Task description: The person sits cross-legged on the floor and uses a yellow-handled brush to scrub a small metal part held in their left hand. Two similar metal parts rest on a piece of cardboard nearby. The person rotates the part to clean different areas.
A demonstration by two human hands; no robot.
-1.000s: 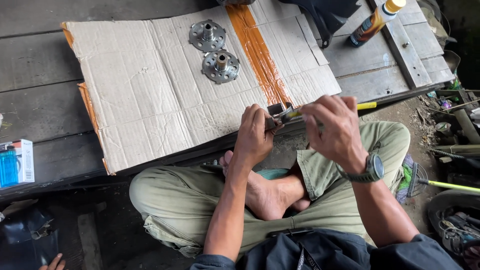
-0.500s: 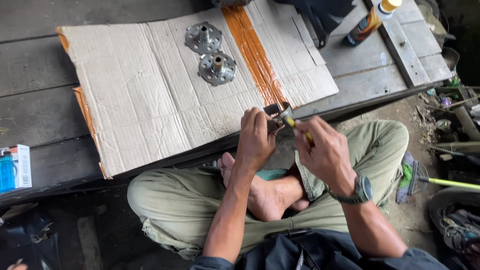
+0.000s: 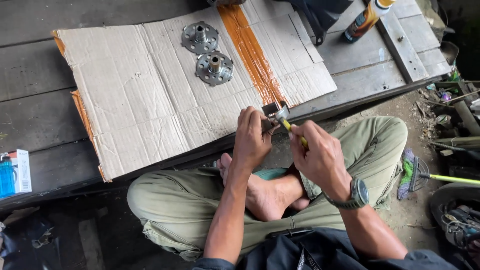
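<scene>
At the near edge of the flattened cardboard sheet (image 3: pixel 150 100), the left hand (image 3: pixel 252 137) is closed around a small metal bracket (image 3: pixel 273 109). The right hand (image 3: pixel 316 152) grips a yellow-handled tool (image 3: pixel 291 129), its tip touching the bracket. Two round metal flanges (image 3: pixel 207 51) lie well apart, near the cardboard's far edge.

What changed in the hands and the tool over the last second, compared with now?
The right hand came down and toward the body, swinging the yellow-handled tool from lying level to pointing up-left, its tip at the small metal part. The left hand kept its grip on that part at the cardboard edge. The two metal flanged hubs and the spray can stayed put.
</scene>
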